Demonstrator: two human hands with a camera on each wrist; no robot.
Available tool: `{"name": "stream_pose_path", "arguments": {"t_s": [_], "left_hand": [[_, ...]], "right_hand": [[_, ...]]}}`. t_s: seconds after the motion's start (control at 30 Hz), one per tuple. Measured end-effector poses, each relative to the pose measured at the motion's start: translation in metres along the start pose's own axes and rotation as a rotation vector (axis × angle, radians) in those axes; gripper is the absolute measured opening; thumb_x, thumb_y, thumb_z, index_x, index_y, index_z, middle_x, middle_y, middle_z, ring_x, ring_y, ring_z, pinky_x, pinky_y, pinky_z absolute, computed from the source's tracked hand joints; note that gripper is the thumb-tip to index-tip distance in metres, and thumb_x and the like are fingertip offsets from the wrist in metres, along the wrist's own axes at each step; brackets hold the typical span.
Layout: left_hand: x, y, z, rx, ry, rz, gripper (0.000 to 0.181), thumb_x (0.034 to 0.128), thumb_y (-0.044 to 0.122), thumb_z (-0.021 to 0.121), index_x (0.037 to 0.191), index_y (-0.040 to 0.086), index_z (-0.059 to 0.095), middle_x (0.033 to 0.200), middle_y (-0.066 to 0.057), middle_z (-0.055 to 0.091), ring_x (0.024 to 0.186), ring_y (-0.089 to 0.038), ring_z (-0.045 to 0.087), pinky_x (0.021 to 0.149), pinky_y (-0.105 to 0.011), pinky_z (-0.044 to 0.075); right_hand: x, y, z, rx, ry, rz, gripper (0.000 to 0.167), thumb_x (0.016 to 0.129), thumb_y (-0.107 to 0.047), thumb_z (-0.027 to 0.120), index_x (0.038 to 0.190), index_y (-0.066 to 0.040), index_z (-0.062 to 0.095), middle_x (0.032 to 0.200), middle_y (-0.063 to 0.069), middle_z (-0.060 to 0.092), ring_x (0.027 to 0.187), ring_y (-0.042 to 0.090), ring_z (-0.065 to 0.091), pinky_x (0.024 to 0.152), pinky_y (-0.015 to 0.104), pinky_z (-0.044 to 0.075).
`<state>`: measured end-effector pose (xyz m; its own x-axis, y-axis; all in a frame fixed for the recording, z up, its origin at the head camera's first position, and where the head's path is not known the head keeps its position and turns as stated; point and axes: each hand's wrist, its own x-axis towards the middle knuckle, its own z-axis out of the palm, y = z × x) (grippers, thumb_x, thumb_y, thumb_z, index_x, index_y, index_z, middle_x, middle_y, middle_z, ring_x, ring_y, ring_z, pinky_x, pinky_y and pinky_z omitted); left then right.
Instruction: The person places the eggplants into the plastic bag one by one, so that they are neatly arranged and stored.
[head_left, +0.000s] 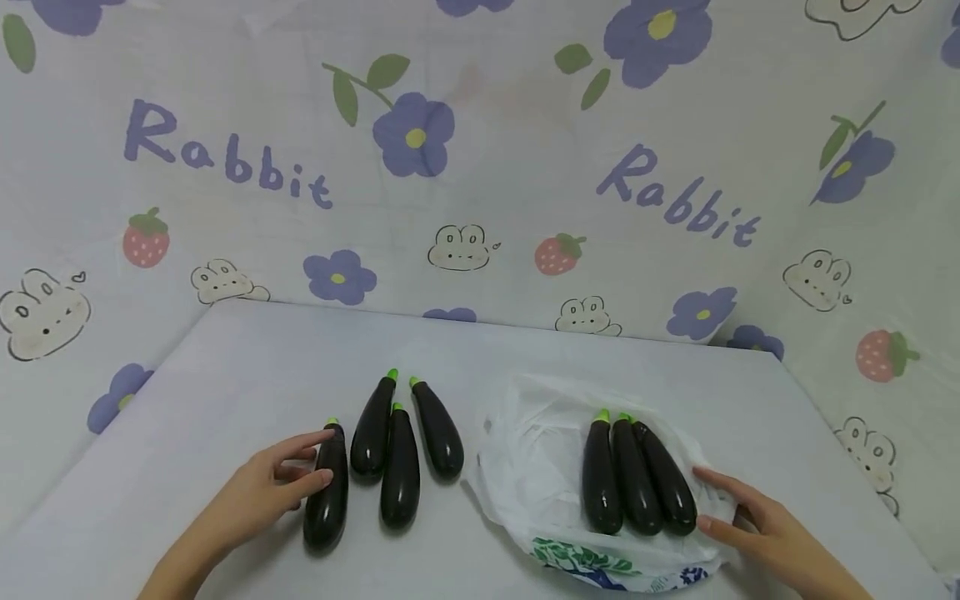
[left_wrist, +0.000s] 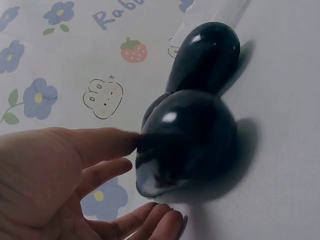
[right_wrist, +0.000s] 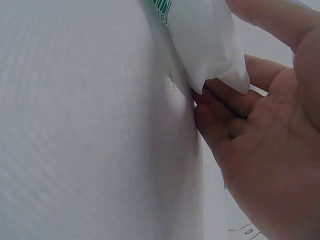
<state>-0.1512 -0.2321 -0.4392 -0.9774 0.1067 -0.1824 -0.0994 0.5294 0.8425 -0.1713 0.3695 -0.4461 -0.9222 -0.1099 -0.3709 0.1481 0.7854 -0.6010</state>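
Nearest on the left of the white counter, a glossy black, elongated eggplant with a bright green stem end lies just right of the left hand. That hand is spread moderately wide, its forefinger reaching to the eggplant's narrow far end and its thumb at the middle of the body (the left wrist view shows the thumb against the glossy skin, the fingers stretched out rather than wrapped round it).

At the near right, the right hand is parted too, thumb and forefinger fairly straight and apart at the right edge of a crumpled white plastic bag with green and blue print. The bag lies flattened on the counter, its printed edge toward the near side.

A little farther, three matching black eggplants lie right of the first: one nearer in the middle, one farther to its left, one farther to its right. Three more black eggplants lie side by side on the right part of the bag, stems pointing far, just left of the right hand.

Farthest, a white cloth with purple flowers, strawberries and "Rabbit" lettering hangs behind the counter.
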Motion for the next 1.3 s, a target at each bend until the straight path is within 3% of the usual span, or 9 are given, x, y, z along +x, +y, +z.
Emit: {"name": "stream_pose_path", "arguments": {"t_s": [0.17, 0.37, 0.57, 0.73, 0.93, 1.07, 1.3], "left_hand": [[-0.0004, -0.0008, -0.0021, 0.015, -0.018, 0.020, 0.055, 0.1025, 0.034, 0.068, 0.151, 0.012, 0.055, 0.149, -0.027, 0.055, 0.125, -0.039, 0.064, 0.080, -0.040, 0.061], [-0.0023, 0.0009, -0.0022, 0.101, -0.010, 0.002, 0.065, 0.0927, 0.042, 0.079, 0.149, 0.015, 0.059, 0.143, -0.018, 0.063, 0.121, -0.033, 0.067, 0.084, -0.045, 0.058], [-0.0005, 0.0014, -0.0020, 0.070, -0.026, -0.015, 0.072, 0.0876, 0.040, 0.084, 0.150, 0.015, 0.057, 0.149, -0.019, 0.058, 0.119, -0.030, 0.069, 0.084, -0.041, 0.057], [-0.0006, 0.0010, -0.0039, 0.041, -0.032, 0.003, 0.071, 0.0874, 0.037, 0.085, 0.149, 0.015, 0.058, 0.147, -0.018, 0.060, 0.118, -0.028, 0.068, 0.080, -0.035, 0.055], [-0.0017, 0.0006, -0.0060, 0.019, -0.062, 0.024, 0.071, 0.0905, 0.034, 0.082, 0.152, 0.013, 0.054, 0.149, -0.021, 0.057, 0.119, -0.031, 0.067, 0.081, -0.036, 0.056], [-0.0012, 0.0005, -0.0079, 0.032, -0.092, 0.008, 0.069, 0.0931, 0.036, 0.079, 0.153, 0.014, 0.054, 0.151, -0.022, 0.054, 0.118, -0.030, 0.067, 0.077, -0.036, 0.055], [-0.0024, -0.0016, -0.0097, 0.025, -0.081, -0.020, 0.068, 0.0921, 0.036, 0.080, 0.151, 0.014, 0.055, 0.150, -0.024, 0.054, 0.115, -0.027, 0.068, 0.077, -0.035, 0.054]], "right_hand": [[0.0013, -0.0035, 0.0010, 0.052, -0.024, 0.024, 0.084, 0.103, -0.047, 0.063, 0.165, -0.005, 0.025, 0.169, 0.032, 0.015, 0.152, 0.059, 0.018, 0.113, 0.076, 0.028], [0.0018, -0.0038, 0.0029, 0.075, -0.032, 0.030, 0.084, 0.103, -0.048, 0.063, 0.165, -0.006, 0.025, 0.169, 0.031, 0.015, 0.152, 0.059, 0.014, 0.114, 0.076, 0.027], [-0.0009, -0.0044, 0.0010, 0.037, -0.006, -0.008, 0.083, 0.102, -0.046, 0.064, 0.164, -0.005, 0.028, 0.168, 0.032, 0.018, 0.152, 0.059, 0.015, 0.115, 0.074, 0.027], [-0.0036, -0.0066, -0.0039, 0.064, -0.001, -0.021, 0.082, 0.102, -0.043, 0.066, 0.164, -0.006, 0.028, 0.169, 0.032, 0.015, 0.153, 0.058, 0.013, 0.117, 0.072, 0.023], [-0.0045, -0.0060, -0.0027, 0.071, -0.009, -0.012, 0.082, 0.102, -0.042, 0.065, 0.164, -0.005, 0.027, 0.169, 0.032, 0.015, 0.153, 0.059, 0.012, 0.117, 0.073, 0.023], [-0.0037, -0.0061, -0.0020, 0.082, -0.011, -0.007, 0.082, 0.102, -0.043, 0.065, 0.165, -0.005, 0.026, 0.169, 0.031, 0.014, 0.153, 0.058, 0.011, 0.118, 0.071, 0.022], [-0.0033, -0.0042, -0.0013, 0.073, -0.012, -0.025, 0.082, 0.103, -0.042, 0.065, 0.164, -0.004, 0.027, 0.168, 0.032, 0.017, 0.153, 0.058, 0.014, 0.117, 0.073, 0.025]]}}
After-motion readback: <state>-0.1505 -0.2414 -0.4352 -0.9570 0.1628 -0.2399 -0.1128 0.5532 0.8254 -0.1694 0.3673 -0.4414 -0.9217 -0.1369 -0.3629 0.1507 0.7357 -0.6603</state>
